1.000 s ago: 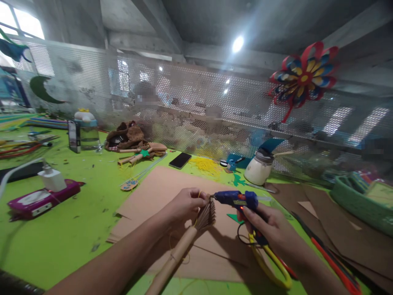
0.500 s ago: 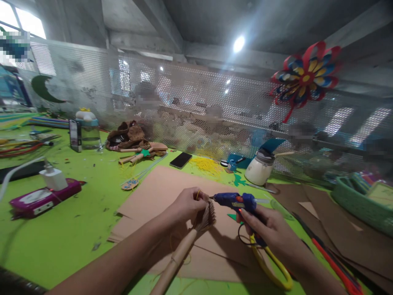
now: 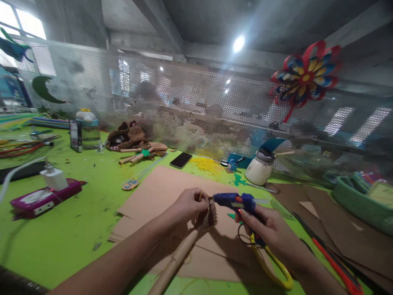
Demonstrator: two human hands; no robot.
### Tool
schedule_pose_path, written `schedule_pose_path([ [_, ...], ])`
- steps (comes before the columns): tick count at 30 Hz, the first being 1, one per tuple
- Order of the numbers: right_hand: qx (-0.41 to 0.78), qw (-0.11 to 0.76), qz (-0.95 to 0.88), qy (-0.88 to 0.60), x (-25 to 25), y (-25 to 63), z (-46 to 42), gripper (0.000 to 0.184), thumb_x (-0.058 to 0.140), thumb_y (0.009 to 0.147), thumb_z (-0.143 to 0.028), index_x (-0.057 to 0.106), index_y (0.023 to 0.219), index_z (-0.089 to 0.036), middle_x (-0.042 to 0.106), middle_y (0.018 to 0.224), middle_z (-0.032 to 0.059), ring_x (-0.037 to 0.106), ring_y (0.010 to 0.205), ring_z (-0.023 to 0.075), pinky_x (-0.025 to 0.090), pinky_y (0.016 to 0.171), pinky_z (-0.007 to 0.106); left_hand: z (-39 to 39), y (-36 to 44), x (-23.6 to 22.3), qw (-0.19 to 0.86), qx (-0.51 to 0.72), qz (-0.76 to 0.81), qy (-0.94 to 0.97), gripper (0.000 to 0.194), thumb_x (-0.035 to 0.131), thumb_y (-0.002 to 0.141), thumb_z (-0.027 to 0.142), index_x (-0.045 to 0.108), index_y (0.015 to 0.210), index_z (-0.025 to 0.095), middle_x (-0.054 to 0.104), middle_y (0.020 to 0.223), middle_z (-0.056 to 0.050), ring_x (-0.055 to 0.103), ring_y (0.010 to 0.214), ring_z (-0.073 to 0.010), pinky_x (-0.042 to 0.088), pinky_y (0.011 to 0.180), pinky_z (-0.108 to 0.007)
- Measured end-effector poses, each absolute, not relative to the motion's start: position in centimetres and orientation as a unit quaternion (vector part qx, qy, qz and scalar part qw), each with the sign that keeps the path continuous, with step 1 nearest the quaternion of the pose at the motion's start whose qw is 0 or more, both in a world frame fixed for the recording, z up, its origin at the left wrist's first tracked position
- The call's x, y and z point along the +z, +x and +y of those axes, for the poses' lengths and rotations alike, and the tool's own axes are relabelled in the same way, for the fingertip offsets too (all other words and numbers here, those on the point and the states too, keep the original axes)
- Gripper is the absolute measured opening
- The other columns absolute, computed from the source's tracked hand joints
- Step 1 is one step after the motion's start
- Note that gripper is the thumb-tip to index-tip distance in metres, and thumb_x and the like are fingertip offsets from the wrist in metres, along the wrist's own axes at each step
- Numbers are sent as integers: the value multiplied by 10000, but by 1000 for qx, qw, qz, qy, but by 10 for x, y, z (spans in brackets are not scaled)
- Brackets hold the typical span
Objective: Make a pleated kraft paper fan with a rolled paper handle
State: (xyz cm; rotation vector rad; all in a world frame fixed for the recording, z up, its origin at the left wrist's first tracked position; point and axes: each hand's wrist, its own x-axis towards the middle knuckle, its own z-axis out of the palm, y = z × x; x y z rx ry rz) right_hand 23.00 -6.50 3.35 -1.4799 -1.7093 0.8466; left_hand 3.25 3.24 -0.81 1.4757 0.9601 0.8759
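Note:
Blue with an orange trigger area, a hot glue gun (image 3: 235, 200) is gripped in my right hand (image 3: 267, 227), its nozzle pointing left at the fingertips of my left hand (image 3: 190, 205). Those left fingers are pinched on a thin yellow strand (image 3: 201, 195), at the fringed brown paper (image 3: 210, 215) topping a rolled paper stick (image 3: 178, 258). The stick slants down toward the bottom edge. Whether the nozzle touches the paper, I cannot tell. Yellow-handled scissors (image 3: 270, 264) show below my right hand, partly covered by it.
Tan paper sheets (image 3: 153, 192) lie under my hands. Behind them are a phone (image 3: 181, 160), yellow shreds (image 3: 205, 164) and a white jar (image 3: 259, 170). A purple power strip (image 3: 66, 190) lies left; a red-handled tool (image 3: 334, 262) and green basket (image 3: 346, 200) are right.
My left fingers and the yellow strand have shifted very slightly, and the fringed paper has turned a little. The glue gun has hardly moved.

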Motion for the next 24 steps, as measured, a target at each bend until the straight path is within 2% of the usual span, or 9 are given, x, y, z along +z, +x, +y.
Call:
schedule_pose_path([
  [5, 309, 362, -669, -571, 33, 229, -66, 402, 500, 887, -517, 635, 796, -150, 501, 608, -12, 449, 551, 125, 313, 504, 249, 37, 30, -9, 533, 369, 404, 645, 183, 643, 525, 114, 560, 684, 152, 481, 588, 65, 422, 566, -98, 322, 542, -231],
  [12, 313, 385, -638, -589, 33, 232, -66, 457, 515, 859, -571, 673, 856, -143, 496, 613, -5, 437, 554, 132, 292, 495, 252, 39, 31, -16, 521, 380, 407, 646, 149, 622, 559, 165, 490, 627, 179, 419, 570, 79, 397, 562, -97, 290, 543, -234],
  [24, 326, 366, -656, -573, 31, 230, -65, 431, 500, 881, -541, 660, 853, -141, 479, 616, -15, 423, 561, 123, 296, 500, 245, 38, 30, -11, 532, 383, 402, 640, 105, 612, 547, 164, 537, 620, 170, 413, 578, 69, 388, 562, -98, 289, 548, -240],
])
